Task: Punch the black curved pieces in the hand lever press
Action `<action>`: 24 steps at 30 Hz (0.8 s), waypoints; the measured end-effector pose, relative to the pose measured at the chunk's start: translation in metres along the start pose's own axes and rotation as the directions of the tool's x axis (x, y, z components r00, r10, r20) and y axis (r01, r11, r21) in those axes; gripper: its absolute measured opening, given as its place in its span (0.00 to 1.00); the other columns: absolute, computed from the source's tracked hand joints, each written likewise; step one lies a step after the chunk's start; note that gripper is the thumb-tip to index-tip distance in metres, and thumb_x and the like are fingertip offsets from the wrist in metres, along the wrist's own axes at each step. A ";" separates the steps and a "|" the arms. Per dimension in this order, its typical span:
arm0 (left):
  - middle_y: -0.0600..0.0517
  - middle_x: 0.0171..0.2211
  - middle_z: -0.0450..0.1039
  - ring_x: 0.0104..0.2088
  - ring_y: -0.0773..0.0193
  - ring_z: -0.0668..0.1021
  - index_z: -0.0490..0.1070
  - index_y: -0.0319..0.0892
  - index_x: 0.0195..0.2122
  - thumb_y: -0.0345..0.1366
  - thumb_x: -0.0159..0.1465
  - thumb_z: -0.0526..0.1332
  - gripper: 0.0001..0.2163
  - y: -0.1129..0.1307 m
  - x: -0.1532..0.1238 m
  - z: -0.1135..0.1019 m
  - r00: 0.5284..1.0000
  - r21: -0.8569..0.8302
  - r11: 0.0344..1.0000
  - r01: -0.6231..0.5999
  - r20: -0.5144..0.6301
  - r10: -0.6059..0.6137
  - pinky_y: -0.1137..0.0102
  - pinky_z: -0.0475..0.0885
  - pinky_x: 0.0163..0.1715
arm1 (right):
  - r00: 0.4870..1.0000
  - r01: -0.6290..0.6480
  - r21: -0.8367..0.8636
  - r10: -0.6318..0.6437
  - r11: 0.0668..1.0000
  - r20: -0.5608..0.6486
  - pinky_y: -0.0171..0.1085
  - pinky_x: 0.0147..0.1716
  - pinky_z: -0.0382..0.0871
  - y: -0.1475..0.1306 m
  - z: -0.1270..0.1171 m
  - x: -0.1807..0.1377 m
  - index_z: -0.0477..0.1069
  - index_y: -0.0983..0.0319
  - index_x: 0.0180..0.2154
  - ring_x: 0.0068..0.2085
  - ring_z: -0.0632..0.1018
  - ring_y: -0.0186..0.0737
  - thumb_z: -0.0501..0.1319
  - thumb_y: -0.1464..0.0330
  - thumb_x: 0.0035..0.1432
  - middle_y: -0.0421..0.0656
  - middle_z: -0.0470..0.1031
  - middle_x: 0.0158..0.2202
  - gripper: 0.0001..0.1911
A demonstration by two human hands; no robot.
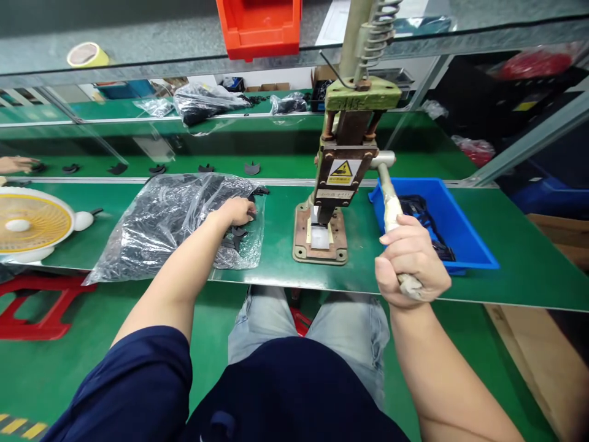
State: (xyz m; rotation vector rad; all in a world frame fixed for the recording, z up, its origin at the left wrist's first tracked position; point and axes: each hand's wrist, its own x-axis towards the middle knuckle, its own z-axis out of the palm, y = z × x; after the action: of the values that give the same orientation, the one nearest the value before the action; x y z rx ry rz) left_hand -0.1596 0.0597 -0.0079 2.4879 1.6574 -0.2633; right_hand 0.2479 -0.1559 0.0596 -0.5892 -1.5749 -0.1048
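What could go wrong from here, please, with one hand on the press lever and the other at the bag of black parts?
1. The right hand is closed on the lever; if it pulls while the left hand later loads the press base, fingers could get pinched, as the warning label hints.
2. The plastic bag overhangs the table edge and might slide off.

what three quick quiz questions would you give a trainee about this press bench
1. True or false: the right hand is closed around the press lever.
2. What does the left hand touch? A yellow fan; B bag of black parts; C tape roll.
3. What colour is the bin just right of the press?
Key: 1 true; 2 B; 3 blue.
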 end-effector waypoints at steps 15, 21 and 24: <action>0.47 0.34 0.80 0.36 0.56 0.79 0.76 0.44 0.36 0.49 0.70 0.63 0.14 0.038 -0.046 0.000 0.939 -0.625 0.765 0.155 -0.147 -0.310 0.68 0.72 0.35 | 1.000 -0.015 -0.002 0.015 1.000 -0.003 0.60 0.59 0.77 -0.001 0.000 -0.001 0.63 0.56 0.22 0.35 0.80 0.39 0.70 0.71 0.50 0.32 0.72 0.23 0.15; 0.50 0.37 0.78 0.31 0.69 0.76 0.75 0.41 0.42 0.38 0.59 0.74 0.14 0.117 -0.042 0.001 0.986 -0.959 -0.284 -0.012 0.036 -0.162 0.75 0.69 0.27 | 0.998 -0.058 -0.049 0.058 0.997 0.005 0.62 0.60 0.78 -0.004 0.000 -0.003 0.62 0.55 0.22 0.34 0.81 0.41 0.70 0.67 0.53 0.32 0.72 0.22 0.17; 0.51 0.38 0.79 0.32 0.70 0.78 0.78 0.40 0.44 0.34 0.55 0.78 0.18 0.149 -0.037 0.005 0.997 -0.943 -0.332 -0.030 -0.006 -0.074 0.76 0.71 0.30 | 0.998 -0.062 -0.045 0.063 0.997 0.012 0.63 0.61 0.77 -0.004 -0.001 -0.003 0.62 0.55 0.23 0.34 0.81 0.41 0.70 0.67 0.53 0.32 0.72 0.22 0.17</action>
State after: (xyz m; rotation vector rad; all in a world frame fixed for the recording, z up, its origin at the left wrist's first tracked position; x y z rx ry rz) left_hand -0.0361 -0.0322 -0.0017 0.9199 0.9083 0.9458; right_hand 0.2473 -0.1610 0.0576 -0.6747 -1.5690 -0.0891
